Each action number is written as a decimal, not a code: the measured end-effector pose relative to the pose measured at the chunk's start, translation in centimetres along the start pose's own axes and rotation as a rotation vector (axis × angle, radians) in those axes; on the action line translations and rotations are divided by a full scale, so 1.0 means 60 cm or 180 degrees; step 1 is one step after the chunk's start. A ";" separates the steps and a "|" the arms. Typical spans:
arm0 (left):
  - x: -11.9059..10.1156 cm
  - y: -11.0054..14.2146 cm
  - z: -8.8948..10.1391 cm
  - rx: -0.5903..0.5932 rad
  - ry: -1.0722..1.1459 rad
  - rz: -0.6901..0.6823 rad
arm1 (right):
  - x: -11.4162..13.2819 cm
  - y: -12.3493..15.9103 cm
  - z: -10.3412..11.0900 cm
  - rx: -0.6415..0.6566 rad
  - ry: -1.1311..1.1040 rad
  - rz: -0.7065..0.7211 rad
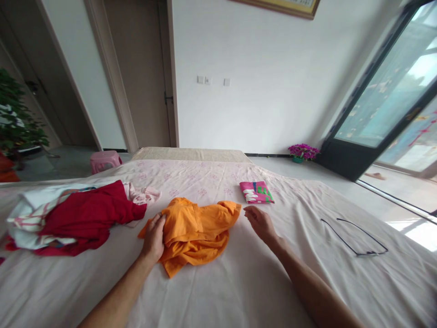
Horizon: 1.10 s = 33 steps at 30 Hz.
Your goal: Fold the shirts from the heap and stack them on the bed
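A crumpled orange garment (pixel 198 230), which looks like a shirt, lies bunched on the pale sheet in front of me. My left hand (pixel 155 237) is closed on its left side, the thumb on top and the other fingers partly hidden by the cloth. Just past the garment's right end is my right hand (pixel 260 223), with its fingers loosely bent, a small gap from the fabric and nothing visible in them. Beyond that hand lies a folded pink cloth (pixel 256 192) with green, white and blue patterns.
At left is a heap of clothes with a red garment (pixel 92 218) and a white checked one (pixel 30 214). Eyeglasses (pixel 357 253) rest on the sheet (pixel 297 200) at right. A pink stool (pixel 105 160) and purple flowers (pixel 303 151) stand on the floor beyond.
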State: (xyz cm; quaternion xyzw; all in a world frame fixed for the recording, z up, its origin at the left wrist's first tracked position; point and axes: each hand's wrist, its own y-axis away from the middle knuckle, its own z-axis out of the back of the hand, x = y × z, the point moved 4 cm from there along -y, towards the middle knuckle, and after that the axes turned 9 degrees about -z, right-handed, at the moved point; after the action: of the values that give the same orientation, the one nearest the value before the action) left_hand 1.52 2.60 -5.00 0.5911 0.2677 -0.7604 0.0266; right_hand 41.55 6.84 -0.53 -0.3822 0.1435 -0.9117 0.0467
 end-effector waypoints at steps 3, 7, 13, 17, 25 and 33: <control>-0.043 0.010 -0.036 0.0184 0.1117 0.0446 | 0.099 0.036 -0.030 0.0573 -0.0462 0.0297; -0.127 0.037 -0.098 0.0821 0.1852 0.0582 | 0.203 0.078 -0.090 0.1071 -0.0767 0.0633; -0.132 0.036 -0.090 0.1237 0.1293 0.0271 | 0.191 0.037 -0.122 0.0895 -0.2191 -0.0471; -0.071 0.015 -0.032 0.1110 0.0173 -0.0195 | 0.160 -0.009 -0.052 0.0274 -0.2786 -0.0841; -0.047 0.021 -0.011 0.1414 -0.1943 -0.1050 | 0.160 -0.057 0.058 -0.0445 -0.2187 -0.0315; -0.052 -0.039 0.047 0.0835 -0.1288 -0.0539 | 0.147 -0.059 0.112 -0.0994 -0.1573 0.0031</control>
State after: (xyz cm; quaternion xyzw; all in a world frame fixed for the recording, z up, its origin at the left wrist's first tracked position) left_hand -0.85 2.51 -0.86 0.4009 0.2045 -0.8909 -0.0610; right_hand 40.21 6.96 11.01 -0.5945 0.2682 -0.7576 0.0252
